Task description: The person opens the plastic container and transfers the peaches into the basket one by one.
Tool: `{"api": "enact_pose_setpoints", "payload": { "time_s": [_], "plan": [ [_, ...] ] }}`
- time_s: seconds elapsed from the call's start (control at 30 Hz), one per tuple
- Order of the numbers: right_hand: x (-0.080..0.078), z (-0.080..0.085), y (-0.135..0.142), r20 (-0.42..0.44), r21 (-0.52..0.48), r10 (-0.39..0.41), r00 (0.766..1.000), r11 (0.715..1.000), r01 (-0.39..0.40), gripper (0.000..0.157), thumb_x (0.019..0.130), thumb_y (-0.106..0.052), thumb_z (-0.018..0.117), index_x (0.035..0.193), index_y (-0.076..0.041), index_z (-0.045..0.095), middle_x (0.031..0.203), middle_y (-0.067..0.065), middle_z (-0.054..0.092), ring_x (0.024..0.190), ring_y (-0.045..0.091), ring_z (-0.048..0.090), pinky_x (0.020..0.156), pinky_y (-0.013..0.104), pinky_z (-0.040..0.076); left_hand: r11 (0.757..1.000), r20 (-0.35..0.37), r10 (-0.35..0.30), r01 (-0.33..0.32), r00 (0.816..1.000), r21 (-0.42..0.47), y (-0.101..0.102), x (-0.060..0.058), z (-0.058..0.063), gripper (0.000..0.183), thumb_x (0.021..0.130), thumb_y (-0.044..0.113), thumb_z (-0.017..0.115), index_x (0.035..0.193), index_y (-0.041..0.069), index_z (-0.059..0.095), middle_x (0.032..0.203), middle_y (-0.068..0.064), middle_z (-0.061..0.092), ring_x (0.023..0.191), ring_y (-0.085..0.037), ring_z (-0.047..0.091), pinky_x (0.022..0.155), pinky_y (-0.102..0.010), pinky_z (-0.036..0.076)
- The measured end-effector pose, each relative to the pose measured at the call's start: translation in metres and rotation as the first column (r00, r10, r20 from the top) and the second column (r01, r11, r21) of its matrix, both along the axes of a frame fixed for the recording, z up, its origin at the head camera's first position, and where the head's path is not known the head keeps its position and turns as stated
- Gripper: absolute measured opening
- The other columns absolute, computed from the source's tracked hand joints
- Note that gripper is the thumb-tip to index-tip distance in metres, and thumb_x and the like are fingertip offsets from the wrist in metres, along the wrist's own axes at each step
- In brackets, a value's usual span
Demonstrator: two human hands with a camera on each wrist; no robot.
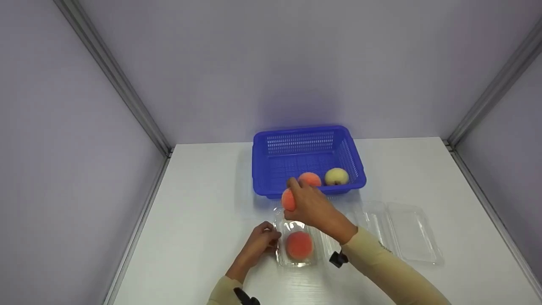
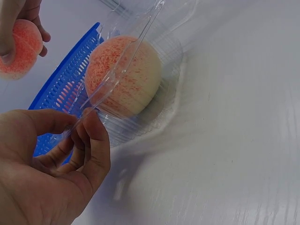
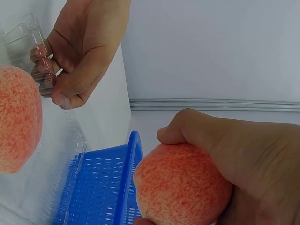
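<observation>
My right hand (image 1: 311,206) grips a peach (image 3: 183,185) above the far end of a clear plastic clamshell box (image 1: 292,225), just in front of the blue basket. Another peach (image 1: 300,245) sits in the near end of that box. With thumb and fingers, my left hand (image 2: 61,164) pinches the left rim of the box. One more peach (image 1: 310,178) and a pale yellow, round fruit (image 1: 337,176) lie inside the blue basket (image 1: 259,165) by its near wall.
To the right, another clear plastic box (image 1: 415,233) lies opened out flat on the white table (image 1: 190,203). Pale panels (image 1: 296,63) stand behind the table and at both sides, with metal rails (image 1: 123,95) at the corners.
</observation>
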State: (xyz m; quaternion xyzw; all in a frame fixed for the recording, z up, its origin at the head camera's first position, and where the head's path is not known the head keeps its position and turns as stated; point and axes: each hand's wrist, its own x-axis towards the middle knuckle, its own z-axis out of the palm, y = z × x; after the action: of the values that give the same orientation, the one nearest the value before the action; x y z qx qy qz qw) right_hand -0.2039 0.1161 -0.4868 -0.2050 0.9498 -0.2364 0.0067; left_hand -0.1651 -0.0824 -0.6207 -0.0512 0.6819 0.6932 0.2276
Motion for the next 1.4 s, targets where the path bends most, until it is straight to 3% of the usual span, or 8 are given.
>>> {"api": "enact_pose_setpoints", "payload": {
  "time_s": [0.2, 0.63, 0.97, 1.13, 1.4],
  "plan": [
    [-0.006, 0.003, 0.001, -0.027, -0.023, -0.044, 0.999, 0.999, 0.043, 0.064, 0.074, -0.024, 0.086, 0.124, -0.009, 0.050, 0.104, 0.017, 0.060, 0.078, 0.032, 0.066, 0.067, 0.047, 0.061, 1.000, 0.007, 0.003, -0.003, 1.000, -0.001, 0.001, 0.001, 0.003, 0.012, 0.095, 0.012, 0.065, 0.098, 0.008, 0.054, 0.077, -0.001, 0.057, 0.070, -0.013, 0.057, 0.059, -0.027, 0.053],
    [-0.013, 0.010, 0.001, -0.066, -0.008, -0.042, 0.997, 0.999, 0.041, 0.065, 0.072, -0.025, 0.086, 0.124, -0.007, 0.050, 0.102, 0.018, 0.064, 0.092, 0.034, 0.068, 0.073, 0.047, 0.063, 1.000, -0.005, 0.003, -0.002, 1.000, 0.015, -0.001, 0.001, 0.000, 0.011, 0.096, 0.012, 0.064, 0.097, 0.009, 0.053, 0.079, 0.000, 0.058, 0.072, -0.013, 0.057, 0.062, -0.028, 0.054],
    [-0.024, 0.012, 0.002, -0.052, 0.014, -0.073, 0.996, 0.997, 0.073, 0.073, 0.070, -0.030, 0.091, 0.126, -0.008, 0.050, 0.104, 0.018, 0.064, 0.089, 0.038, 0.069, 0.075, 0.051, 0.061, 1.000, 0.010, -0.002, 0.002, 1.000, -0.007, -0.001, 0.001, 0.003, 0.013, 0.096, 0.013, 0.065, 0.097, 0.010, 0.052, 0.079, 0.001, 0.058, 0.072, -0.013, 0.058, 0.061, -0.027, 0.053],
    [-0.030, 0.013, 0.005, -0.029, 0.011, -0.093, 0.995, 0.996, 0.093, 0.072, 0.070, -0.028, 0.088, 0.129, -0.010, 0.050, 0.106, 0.018, 0.063, 0.083, 0.039, 0.069, 0.068, 0.050, 0.060, 1.000, 0.016, 0.004, -0.004, 1.000, -0.012, -0.001, 0.000, 0.002, 0.013, 0.095, 0.013, 0.066, 0.096, 0.011, 0.053, 0.078, 0.001, 0.058, 0.071, -0.013, 0.057, 0.061, -0.027, 0.052],
    [-0.036, 0.016, 0.008, -0.018, 0.016, -0.093, 0.995, 0.995, 0.094, 0.069, 0.073, -0.027, 0.086, 0.129, -0.010, 0.050, 0.107, 0.018, 0.062, 0.087, 0.039, 0.069, 0.071, 0.050, 0.061, 1.000, 0.006, 0.011, -0.011, 1.000, -0.003, -0.002, 0.001, 0.002, 0.013, 0.095, 0.011, 0.066, 0.095, 0.011, 0.052, 0.077, 0.001, 0.057, 0.071, -0.013, 0.057, 0.061, -0.026, 0.052]
  ]
}}
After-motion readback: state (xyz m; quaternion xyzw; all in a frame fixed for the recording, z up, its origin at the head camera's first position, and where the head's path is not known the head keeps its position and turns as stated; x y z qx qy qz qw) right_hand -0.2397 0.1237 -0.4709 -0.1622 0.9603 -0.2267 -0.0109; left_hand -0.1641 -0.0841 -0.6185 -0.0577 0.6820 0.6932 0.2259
